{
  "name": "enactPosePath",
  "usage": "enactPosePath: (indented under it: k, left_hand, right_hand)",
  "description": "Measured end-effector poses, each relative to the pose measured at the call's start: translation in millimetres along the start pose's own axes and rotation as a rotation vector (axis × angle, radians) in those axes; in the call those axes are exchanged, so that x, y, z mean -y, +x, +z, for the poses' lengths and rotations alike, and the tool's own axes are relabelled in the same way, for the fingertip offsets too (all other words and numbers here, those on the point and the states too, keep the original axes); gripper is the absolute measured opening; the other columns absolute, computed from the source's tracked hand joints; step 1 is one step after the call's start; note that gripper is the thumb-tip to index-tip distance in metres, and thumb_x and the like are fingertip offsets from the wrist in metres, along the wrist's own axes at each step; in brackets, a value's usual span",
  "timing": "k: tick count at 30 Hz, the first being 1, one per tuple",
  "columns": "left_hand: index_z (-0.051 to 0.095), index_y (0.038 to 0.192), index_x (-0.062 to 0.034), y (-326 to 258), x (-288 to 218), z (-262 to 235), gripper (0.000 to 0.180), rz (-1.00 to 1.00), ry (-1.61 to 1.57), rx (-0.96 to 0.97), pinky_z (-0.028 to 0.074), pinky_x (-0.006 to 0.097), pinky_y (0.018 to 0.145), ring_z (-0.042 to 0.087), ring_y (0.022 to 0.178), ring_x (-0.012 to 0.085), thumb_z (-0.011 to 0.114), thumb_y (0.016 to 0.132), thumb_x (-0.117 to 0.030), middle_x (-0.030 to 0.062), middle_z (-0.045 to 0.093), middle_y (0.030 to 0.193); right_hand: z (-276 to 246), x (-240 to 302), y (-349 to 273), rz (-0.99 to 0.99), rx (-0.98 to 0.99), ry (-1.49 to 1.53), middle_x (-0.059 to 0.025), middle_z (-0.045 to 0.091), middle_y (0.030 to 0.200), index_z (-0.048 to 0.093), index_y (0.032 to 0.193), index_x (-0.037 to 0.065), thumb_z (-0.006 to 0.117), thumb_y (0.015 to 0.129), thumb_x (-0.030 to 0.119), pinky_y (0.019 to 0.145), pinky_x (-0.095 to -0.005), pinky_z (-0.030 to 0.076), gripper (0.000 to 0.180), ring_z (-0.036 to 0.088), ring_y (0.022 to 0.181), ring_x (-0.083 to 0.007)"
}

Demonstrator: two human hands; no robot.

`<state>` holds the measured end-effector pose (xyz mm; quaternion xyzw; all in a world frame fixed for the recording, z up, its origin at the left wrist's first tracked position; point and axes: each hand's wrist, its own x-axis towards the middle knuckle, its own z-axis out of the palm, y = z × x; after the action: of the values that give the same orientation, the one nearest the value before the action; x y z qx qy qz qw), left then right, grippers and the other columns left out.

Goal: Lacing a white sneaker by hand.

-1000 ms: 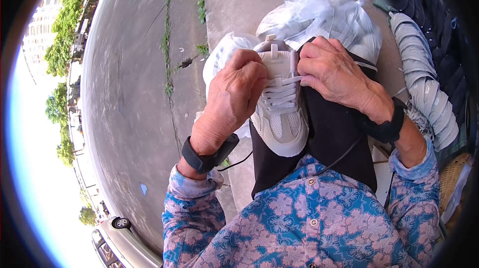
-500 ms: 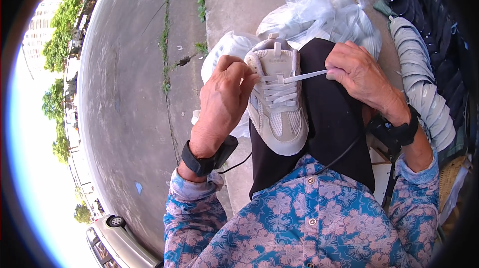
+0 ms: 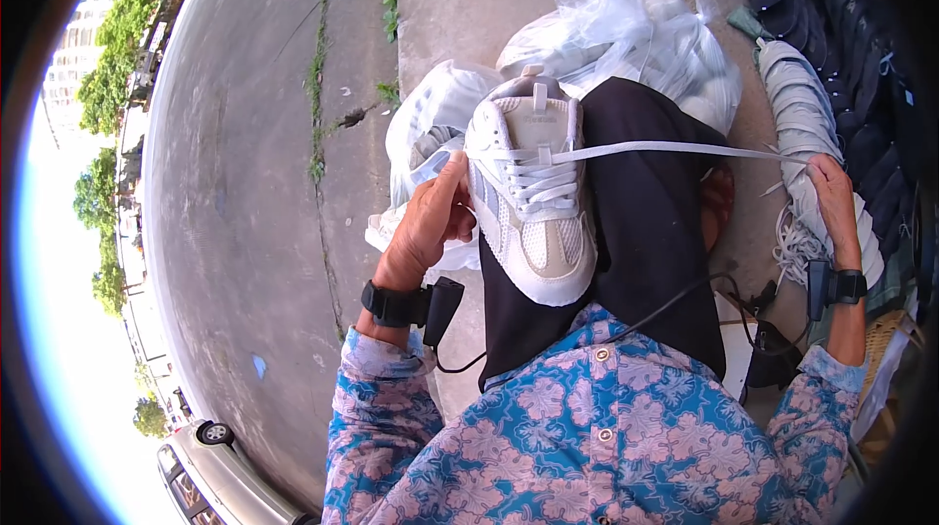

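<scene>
Outdoors, a grey concrete pavement with weedy cracks runs beside clear plastic bags of shoes. A white sneaker rests on the person's black-trousered lap. The left hand presses against the sneaker's side, fingers curled around it. The right hand, well apart to the right, pinches the end of the white lace, which stretches taut from the eyelets.
</scene>
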<state>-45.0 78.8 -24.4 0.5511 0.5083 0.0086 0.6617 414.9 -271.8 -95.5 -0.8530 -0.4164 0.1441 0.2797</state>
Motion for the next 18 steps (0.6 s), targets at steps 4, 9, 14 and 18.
enactPosePath:
  k: [4,9,14,18]
  left_hand:
    - [0.067,0.098,-0.0065,14.0,0.8,0.7,0.050,0.011,-0.312,0.065,0.043,0.025,0.055,0.052,0.058,0.0105,0.044,0.099,-0.051,0.0041,0.065,0.081]
    - [0.065,0.103,-0.0076,28.0,-0.5,14.9,0.029,0.100,-0.545,-0.055,0.046,0.024,0.056,0.055,0.063,0.0084,0.053,0.099,-0.034,0.0003,0.065,0.086]
    - [0.065,0.106,-0.0069,21.4,-6.2,13.3,0.018,0.179,-0.577,-0.111,0.046,0.022,0.057,0.054,0.063,0.0086,0.057,0.098,-0.021,-0.0031,0.061,0.081]
    - [0.064,0.102,-0.0074,2.1,-20.9,9.1,0.016,0.311,-0.852,-0.189,0.043,0.027,0.059,0.046,0.059,0.0093,0.058,0.097,-0.021,-0.0047,0.054,0.071]
  right_hand:
    - [-16.1,-58.0,-17.8,0.180,-0.185,0.027,-0.0090,0.061,0.092,0.060,0.100,-0.002,0.055,0.095,0.017,0.083,-0.0284,0.043,0.021,0.056,0.088,-0.0189]
    - [-25.1,-90.8,-30.3,0.363,-0.309,0.525,-0.0022,0.063,0.105,0.064,0.112,0.003,0.057,0.098,0.031,0.086,-0.0277,0.041,0.032,0.055,0.094,-0.0115]
    - [-43.1,-115.3,-40.6,0.481,-0.488,1.444,-0.0022,0.062,0.103,0.063,0.109,0.008,0.065,0.093,0.018,0.094,-0.0326,0.047,0.020,0.058,0.101,-0.0140]
    - [-24.8,-99.1,-14.0,0.436,-0.512,1.654,-0.0099,0.064,0.105,0.061,0.104,0.000,0.062,0.092,0.012,0.101,-0.0384,0.045,0.018,0.059,0.110,-0.0247]
